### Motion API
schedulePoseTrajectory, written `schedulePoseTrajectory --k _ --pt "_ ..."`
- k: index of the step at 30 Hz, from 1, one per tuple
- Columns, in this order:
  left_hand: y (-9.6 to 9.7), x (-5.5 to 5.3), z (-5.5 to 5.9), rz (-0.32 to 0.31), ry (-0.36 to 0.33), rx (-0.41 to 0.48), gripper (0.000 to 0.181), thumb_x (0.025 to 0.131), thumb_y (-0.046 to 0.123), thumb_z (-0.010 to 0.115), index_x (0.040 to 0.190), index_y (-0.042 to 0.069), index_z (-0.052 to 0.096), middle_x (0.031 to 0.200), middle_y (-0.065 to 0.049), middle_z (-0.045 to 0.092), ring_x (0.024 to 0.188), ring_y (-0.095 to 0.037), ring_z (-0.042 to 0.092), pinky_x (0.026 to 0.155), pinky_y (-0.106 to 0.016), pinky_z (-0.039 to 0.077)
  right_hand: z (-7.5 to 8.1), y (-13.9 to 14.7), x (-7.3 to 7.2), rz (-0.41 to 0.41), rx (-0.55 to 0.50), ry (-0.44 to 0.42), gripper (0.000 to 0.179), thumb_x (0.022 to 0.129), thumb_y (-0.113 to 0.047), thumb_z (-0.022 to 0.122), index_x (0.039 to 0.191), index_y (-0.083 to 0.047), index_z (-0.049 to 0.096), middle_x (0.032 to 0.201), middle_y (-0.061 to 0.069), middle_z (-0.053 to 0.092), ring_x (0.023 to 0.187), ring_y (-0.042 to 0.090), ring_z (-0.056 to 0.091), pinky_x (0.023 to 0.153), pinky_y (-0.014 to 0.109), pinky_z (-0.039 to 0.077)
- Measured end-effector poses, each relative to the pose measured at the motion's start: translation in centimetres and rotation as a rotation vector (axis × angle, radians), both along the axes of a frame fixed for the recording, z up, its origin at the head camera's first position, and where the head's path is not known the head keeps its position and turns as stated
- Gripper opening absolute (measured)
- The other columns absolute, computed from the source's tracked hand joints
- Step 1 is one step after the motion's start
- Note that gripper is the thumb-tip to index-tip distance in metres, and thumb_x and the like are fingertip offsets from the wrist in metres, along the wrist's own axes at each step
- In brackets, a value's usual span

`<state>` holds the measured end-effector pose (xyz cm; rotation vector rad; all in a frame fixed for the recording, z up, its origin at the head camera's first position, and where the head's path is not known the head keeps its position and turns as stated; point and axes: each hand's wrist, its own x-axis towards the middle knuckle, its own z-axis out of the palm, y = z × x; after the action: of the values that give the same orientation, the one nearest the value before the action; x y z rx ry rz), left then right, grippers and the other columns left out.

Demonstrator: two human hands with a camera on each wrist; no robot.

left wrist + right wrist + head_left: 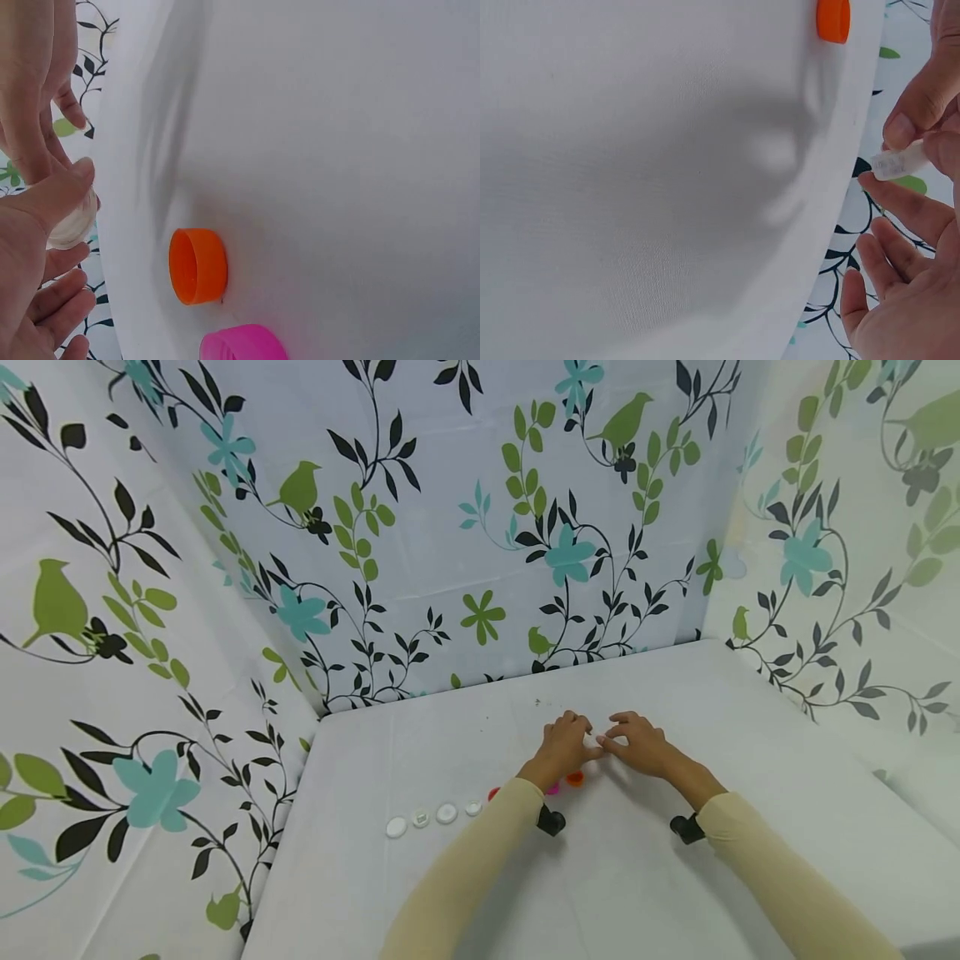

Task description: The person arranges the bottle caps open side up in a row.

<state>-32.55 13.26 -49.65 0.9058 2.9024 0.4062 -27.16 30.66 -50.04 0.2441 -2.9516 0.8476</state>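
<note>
My left hand [562, 747] and right hand [637, 745] meet above the table. Between them they pinch a small whitish, translucent bottle cap [73, 225], which the right wrist view shows from its side, with faint markings on the rim. Both thumbs are on the cap; the other fingers of my right hand [907, 277] spread loosely. Below the left hand an orange cap [202, 266] stands on the table, with a pink cap [244, 345] beside it. A red cap [493, 793] shows partly behind the left sleeve.
Several white caps, among them a flat one [396, 827] and a larger one [446, 813], continue the row to the left. A white cloth covers the table [637, 893]. Patterned curtains [450, 527] with leaves and birds stand around its back and sides.
</note>
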Motion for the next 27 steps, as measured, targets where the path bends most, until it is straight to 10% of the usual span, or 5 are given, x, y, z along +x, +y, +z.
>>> schedulePoseTrajectory --k 10,27 --pt "-0.5 1.1 -0.3 -0.054 0.015 0.023 0.043 0.099 0.052 0.070 0.125 0.017 0.065 0.133 -0.001 0.058 0.124 -0.017 0.057 0.108 -0.042 0.042 0.0 0.1 1.7 0.015 -0.115 -0.037 0.046 0.111 -0.035 0.054 0.119 0.004 0.075 0.150 0.031 0.051 0.142 0.055 0.043 0.109 0.075 0.035" --pt "-1.7 2.6 -1.0 -0.123 0.063 -0.089 0.043 0.099 0.047 0.073 0.131 0.019 0.066 0.141 0.000 0.054 0.130 -0.017 0.053 0.111 -0.040 0.041 -0.9 0.0 2.8 0.126 0.061 0.022 0.043 0.098 -0.026 0.077 0.135 -0.006 0.069 0.145 0.028 0.056 0.136 0.052 0.050 0.097 0.084 0.037"
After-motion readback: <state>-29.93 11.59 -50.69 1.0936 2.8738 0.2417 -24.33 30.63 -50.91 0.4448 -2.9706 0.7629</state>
